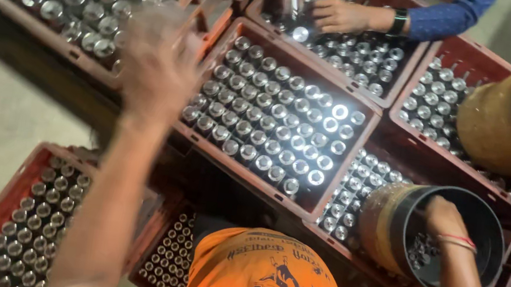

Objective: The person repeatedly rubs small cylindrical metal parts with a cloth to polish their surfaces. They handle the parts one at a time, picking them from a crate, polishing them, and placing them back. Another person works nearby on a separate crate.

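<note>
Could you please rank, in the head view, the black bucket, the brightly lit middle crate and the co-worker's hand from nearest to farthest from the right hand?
From the right hand:
1. Black bucket, hand at its rim.
2. Middle crate, to the left.
3. Co-worker's hand, top of view.

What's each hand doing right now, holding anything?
Left hand: raised over the red crates, motion-blurred; grip cannot be told.
Right hand: reaching into the black bucket; fingers hidden, cannot be told.

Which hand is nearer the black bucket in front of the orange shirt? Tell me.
Right. The right hand rests on the rim of the black bucket, reaching inside. The left hand is raised, blurred, far off over the red crates of bottles.
</note>
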A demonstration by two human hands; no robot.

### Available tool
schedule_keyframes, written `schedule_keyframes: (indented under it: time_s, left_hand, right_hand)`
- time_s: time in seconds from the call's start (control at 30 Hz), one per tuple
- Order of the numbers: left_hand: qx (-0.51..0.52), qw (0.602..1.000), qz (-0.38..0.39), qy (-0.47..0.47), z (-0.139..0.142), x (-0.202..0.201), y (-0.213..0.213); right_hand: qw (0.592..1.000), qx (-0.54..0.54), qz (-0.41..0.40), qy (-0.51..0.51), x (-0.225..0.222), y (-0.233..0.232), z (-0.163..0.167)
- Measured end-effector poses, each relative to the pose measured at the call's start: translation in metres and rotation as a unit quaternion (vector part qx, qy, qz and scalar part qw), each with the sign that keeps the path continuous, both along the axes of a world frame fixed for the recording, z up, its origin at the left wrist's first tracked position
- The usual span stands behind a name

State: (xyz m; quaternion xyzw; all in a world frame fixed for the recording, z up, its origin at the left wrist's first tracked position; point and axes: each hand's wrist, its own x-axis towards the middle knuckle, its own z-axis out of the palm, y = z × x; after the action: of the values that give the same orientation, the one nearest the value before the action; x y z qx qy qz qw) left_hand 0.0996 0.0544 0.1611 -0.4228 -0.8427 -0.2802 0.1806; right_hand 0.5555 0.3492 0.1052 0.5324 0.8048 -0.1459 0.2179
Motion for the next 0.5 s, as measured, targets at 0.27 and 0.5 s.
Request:
schedule_keyframes:
  time_s: [0.27, 0.5]
  left_hand:
    - [-0.095, 0.987, 0.071, -0.105, -0.010, -0.108, -0.056]
    - [-0.102, 0.991, 0.087, 0.005, -0.002, -0.115, -0.053]
  right_hand:
    - [0.848, 0.071, -0.097, 0.516, -0.052, -0.067, 0.067]
    - [0.811, -0.154, 0.152, 0.544, -0.254, -0.142, 0.029]
